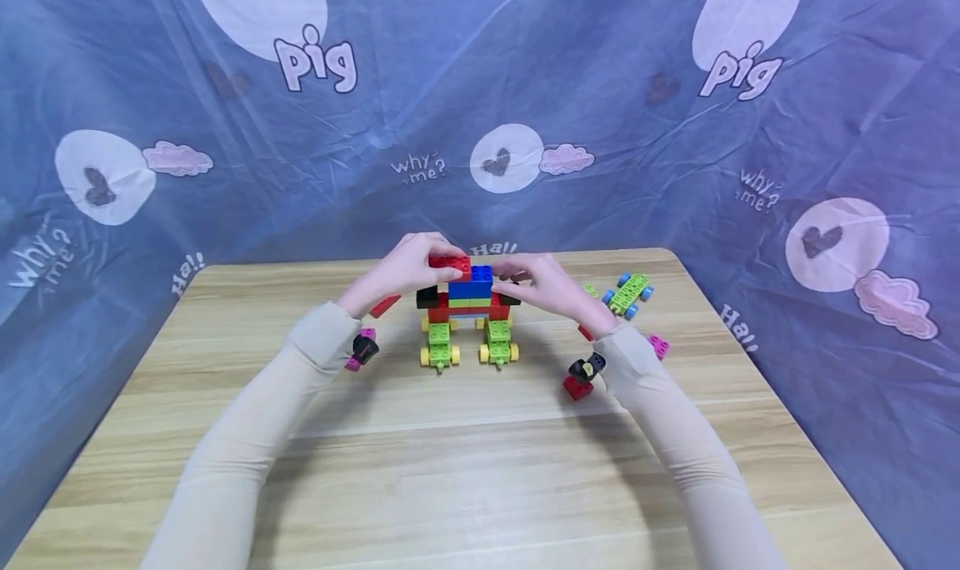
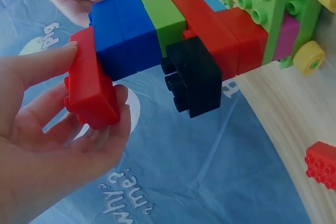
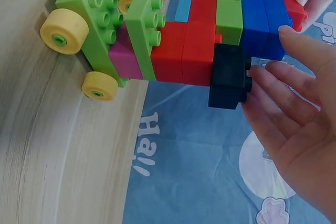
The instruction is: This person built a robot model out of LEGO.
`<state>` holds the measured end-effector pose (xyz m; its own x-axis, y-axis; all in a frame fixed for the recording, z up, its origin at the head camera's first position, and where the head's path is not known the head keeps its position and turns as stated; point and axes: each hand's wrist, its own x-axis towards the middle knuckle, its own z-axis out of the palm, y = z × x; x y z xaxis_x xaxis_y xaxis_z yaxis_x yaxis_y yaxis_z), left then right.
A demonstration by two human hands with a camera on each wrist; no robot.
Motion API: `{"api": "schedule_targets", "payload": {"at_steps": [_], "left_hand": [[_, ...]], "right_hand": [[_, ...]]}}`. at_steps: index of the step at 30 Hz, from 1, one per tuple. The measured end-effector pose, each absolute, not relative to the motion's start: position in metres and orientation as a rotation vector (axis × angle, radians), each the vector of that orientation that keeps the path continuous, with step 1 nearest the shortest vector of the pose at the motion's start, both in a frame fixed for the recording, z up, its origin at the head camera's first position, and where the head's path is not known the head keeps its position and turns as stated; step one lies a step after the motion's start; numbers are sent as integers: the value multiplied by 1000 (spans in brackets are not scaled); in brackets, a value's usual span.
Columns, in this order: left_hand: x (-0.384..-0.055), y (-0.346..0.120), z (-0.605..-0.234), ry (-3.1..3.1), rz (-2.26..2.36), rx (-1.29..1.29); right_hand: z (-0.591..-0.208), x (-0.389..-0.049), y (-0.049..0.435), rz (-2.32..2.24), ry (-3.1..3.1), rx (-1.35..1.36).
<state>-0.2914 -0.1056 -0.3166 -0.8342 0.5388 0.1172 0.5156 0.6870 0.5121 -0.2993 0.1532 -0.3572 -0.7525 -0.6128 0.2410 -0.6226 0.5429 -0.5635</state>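
Red brick [image 2: 93, 85] — pinched in the left grip [image 1: 411, 263] — overhangs the blue bricks [image 3: 262, 22] leftward; right grip [image 1: 542, 279], fingers loosely spread, grasps nothing.

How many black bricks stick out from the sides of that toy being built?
2: one black brick on the toy, nearer the left hand; another black brick opposite, nearer the right hand. Any behind the toy may be hidden.
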Motion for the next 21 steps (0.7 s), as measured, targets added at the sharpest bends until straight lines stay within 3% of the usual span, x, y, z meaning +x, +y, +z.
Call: {"api": "schedule_targets", "payload": {"at_steps": [21], "left_hand": [[-288, -109, -320, 2857, 896, 933]], "right_hand": [[-365, -289, 213, 998, -2735, 912]]}}
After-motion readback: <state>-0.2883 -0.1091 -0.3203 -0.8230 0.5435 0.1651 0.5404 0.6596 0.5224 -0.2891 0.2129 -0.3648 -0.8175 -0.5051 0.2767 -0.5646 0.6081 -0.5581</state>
